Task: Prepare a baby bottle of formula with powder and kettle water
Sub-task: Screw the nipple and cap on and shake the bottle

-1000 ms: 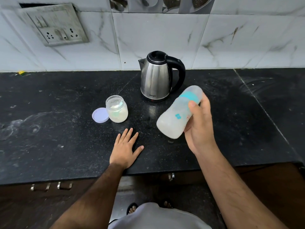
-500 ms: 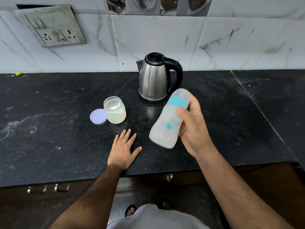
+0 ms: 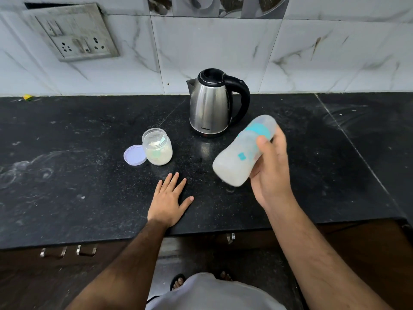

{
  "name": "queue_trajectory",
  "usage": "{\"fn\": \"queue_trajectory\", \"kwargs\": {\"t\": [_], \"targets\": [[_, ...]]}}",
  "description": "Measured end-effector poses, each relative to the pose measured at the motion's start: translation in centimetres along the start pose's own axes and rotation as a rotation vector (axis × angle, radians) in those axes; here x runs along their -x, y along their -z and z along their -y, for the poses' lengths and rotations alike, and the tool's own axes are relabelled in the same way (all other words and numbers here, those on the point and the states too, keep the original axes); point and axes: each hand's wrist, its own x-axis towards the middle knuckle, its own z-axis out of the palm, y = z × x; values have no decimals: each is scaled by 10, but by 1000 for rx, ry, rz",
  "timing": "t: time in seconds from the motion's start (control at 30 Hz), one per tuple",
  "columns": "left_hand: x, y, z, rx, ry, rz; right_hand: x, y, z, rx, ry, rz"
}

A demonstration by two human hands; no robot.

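One baby bottle point(image 3: 241, 153), cloudy with a teal collar. One stainless steel electric kettle point(image 3: 211, 106) with a black handle. One small clear jar of pale powder point(image 3: 157, 146), open, and one lilac lid point(image 3: 134, 155) lying flat beside it. Two bare hands: one left hand point(image 3: 168, 202) and one right hand point(image 3: 271, 171). One wall switch-and-socket plate point(image 3: 73, 33). Three metal drawer handles in view under the black tabletop point(image 3: 67, 166): two point(image 3: 69, 251) at the left, one point(image 3: 230, 238) near the middle. Two sandalled feet point(image 3: 178, 281) below.
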Motion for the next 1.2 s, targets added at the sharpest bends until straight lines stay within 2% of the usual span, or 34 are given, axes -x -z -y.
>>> {"fn": "queue_trajectory", "kwargs": {"t": [0.1,0.23,0.4,0.57,0.73,0.9,1.0,1.07,1.2], "targets": [[0,0,0,-1,-1,2,-3,0,0,-13,0,-42],[0,1,-1,-5,1,14,6,-1,-5,142,-49,143],[0,0,-1,7,1,5,-2,-2,-3,-22,4,-51],[0,-1,0,2,3,7,8,-4,-8,122,-27,104],[1,0,0,-5,4,8,-2,-3,-4,-44,-4,-86],[0,0,0,-4,4,6,7,-4,-7,130,-63,127],[1,0,-1,1,2,2,0,-5,-4,-14,-19,-30],[1,1,-1,1,1,2,-2,-6,-5,-32,-5,-71],[0,0,0,-4,2,7,5,-8,-7,132,-55,129]]}}
